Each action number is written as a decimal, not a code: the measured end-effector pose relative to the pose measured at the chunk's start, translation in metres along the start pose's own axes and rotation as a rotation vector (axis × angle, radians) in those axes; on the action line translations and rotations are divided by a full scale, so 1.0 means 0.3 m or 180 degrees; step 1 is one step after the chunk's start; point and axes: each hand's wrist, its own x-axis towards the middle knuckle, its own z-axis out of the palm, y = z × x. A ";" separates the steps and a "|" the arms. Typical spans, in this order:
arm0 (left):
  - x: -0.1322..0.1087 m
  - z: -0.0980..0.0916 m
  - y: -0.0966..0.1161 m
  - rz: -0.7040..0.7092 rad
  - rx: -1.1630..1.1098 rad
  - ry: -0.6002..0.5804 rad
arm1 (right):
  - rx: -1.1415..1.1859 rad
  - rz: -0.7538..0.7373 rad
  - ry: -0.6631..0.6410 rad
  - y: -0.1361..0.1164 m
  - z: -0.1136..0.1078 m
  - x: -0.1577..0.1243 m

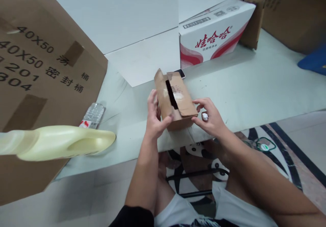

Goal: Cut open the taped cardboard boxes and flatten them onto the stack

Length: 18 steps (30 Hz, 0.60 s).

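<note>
A small brown cardboard box [175, 99] lies on the pale green table surface [254, 84], its top flaps nearly closed with a dark gap between them. My left hand [154, 116] grips the box's left side, fingers wrapped round its near corner. My right hand [210, 118] touches the box's right near corner with thumb and forefinger, and a small white object [204, 116] is tucked in its curled fingers.
A large brown carton [38, 67] with printed numbers leans at the left. A pale yellow plastic jug [58, 142] lies in front of it, beside a clear wrapped packet [93, 115]. A white and red carton [214, 33] stands behind, a phone [181, 73] peeking out near it. Blue object [314, 60] at right.
</note>
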 end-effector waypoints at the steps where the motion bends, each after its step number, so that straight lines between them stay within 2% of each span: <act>1: 0.006 -0.001 -0.007 -0.0092 -0.0278 0.0285 | -0.0151 0.0133 0.0039 0.009 -0.002 0.001; 4: 0.025 -0.015 -0.022 -0.0336 -0.0929 0.1301 | -0.0993 0.0813 0.0004 0.050 -0.013 0.006; 6: 0.037 -0.038 -0.036 -0.0667 -0.1095 0.1864 | -0.1652 0.1271 -0.0217 0.082 -0.022 0.009; 8: 0.047 -0.069 -0.059 -0.1062 -0.1002 0.2176 | -0.2113 0.1495 -0.0509 0.107 -0.028 0.011; 10: 0.053 -0.105 -0.088 -0.1302 -0.0650 0.2322 | -0.2330 0.1427 -0.0690 0.120 -0.028 0.011; 13: 0.056 -0.158 -0.134 -0.1297 0.0415 0.2201 | -0.2289 0.1093 -0.0840 0.117 -0.010 0.003; 16: 0.051 -0.192 -0.170 -0.1122 0.1580 0.1596 | -0.2099 0.0782 -0.1193 0.109 0.020 -0.011; 18: 0.044 -0.197 -0.187 -0.0945 0.1936 0.1201 | -0.1978 0.0624 -0.1365 0.111 0.040 -0.020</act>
